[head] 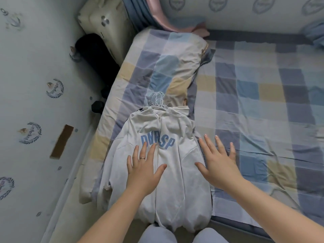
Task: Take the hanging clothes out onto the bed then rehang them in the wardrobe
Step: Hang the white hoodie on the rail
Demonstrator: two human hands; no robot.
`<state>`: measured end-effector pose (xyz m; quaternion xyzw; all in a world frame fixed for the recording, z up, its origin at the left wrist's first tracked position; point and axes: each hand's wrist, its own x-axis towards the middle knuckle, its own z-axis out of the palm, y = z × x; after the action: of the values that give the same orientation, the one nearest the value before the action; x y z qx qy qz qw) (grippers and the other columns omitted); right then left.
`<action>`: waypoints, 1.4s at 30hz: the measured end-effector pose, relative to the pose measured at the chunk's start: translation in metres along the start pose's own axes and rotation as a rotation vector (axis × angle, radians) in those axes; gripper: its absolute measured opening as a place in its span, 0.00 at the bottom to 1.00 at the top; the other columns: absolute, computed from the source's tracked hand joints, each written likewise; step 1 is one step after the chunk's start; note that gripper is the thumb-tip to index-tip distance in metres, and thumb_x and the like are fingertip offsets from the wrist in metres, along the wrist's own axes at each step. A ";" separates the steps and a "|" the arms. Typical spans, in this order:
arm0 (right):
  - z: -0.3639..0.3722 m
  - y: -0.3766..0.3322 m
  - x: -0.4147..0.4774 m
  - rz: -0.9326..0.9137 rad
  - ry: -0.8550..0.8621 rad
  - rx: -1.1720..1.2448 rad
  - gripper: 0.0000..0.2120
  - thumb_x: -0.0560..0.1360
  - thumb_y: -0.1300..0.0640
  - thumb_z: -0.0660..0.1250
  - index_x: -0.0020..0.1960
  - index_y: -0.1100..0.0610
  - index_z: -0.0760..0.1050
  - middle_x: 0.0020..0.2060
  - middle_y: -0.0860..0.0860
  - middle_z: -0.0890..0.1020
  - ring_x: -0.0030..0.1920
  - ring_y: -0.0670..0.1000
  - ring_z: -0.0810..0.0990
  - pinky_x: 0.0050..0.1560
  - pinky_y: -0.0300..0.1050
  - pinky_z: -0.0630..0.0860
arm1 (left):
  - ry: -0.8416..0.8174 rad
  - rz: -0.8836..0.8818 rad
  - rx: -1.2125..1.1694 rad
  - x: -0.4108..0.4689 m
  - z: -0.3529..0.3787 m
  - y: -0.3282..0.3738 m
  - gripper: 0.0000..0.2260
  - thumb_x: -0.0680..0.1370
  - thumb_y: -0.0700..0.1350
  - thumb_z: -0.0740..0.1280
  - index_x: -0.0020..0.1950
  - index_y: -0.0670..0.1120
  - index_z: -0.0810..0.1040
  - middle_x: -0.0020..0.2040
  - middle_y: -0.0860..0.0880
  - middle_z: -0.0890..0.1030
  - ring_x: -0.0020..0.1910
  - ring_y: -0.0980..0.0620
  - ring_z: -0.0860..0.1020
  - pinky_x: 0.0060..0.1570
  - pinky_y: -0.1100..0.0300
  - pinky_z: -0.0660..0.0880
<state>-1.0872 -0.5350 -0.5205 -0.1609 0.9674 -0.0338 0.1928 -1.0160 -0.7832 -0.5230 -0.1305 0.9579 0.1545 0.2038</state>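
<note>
A pile of hanging clothes lies on the bed (254, 95), topped by a white zip jacket (168, 186) with blue letters on its chest. Several white wire hanger hooks (157, 99) stick out above its collar, towards the pillow. A dark garment edge shows under the jacket. My left hand (143, 169) is spread flat over the jacket's middle, fingers straight, a ring on one finger. My right hand (219, 160) is spread open over the jacket's right edge and the sheet. Neither hand grips anything.
A checked pillow (171, 64) lies beyond the hangers at the head of the bed. A padded headboard (105, 23) and a dark object (94, 55) fill the gap by the left wall. Curtains (145, 13) hang behind. My knees show at the bottom edge.
</note>
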 end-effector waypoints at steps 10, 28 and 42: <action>0.092 -0.036 0.172 0.104 -0.097 0.064 0.37 0.78 0.35 0.52 0.79 0.45 0.37 0.79 0.43 0.41 0.79 0.53 0.40 0.73 0.65 0.40 | -0.090 0.027 -0.004 0.191 0.061 -0.092 0.33 0.81 0.64 0.55 0.81 0.56 0.46 0.82 0.52 0.44 0.80 0.50 0.39 0.77 0.44 0.42; 0.168 -0.043 0.355 0.181 -0.167 0.110 0.39 0.77 0.44 0.61 0.80 0.50 0.43 0.80 0.48 0.49 0.78 0.54 0.48 0.73 0.64 0.51 | 0.019 0.050 -0.023 0.389 0.079 -0.133 0.20 0.81 0.50 0.64 0.72 0.47 0.68 0.69 0.42 0.72 0.69 0.40 0.67 0.68 0.48 0.62; 0.073 -0.038 0.264 -0.075 -0.098 0.222 0.07 0.81 0.53 0.60 0.48 0.55 0.74 0.46 0.53 0.79 0.49 0.60 0.77 0.41 0.49 0.64 | 0.058 0.153 -0.307 0.235 0.010 -0.127 0.03 0.81 0.44 0.63 0.51 0.46 0.74 0.52 0.48 0.73 0.56 0.42 0.71 0.56 0.45 0.70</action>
<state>-1.2782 -0.6572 -0.6788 -0.1760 0.9404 -0.1401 0.2549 -1.1803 -0.9408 -0.6641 -0.0912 0.9356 0.3103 0.1413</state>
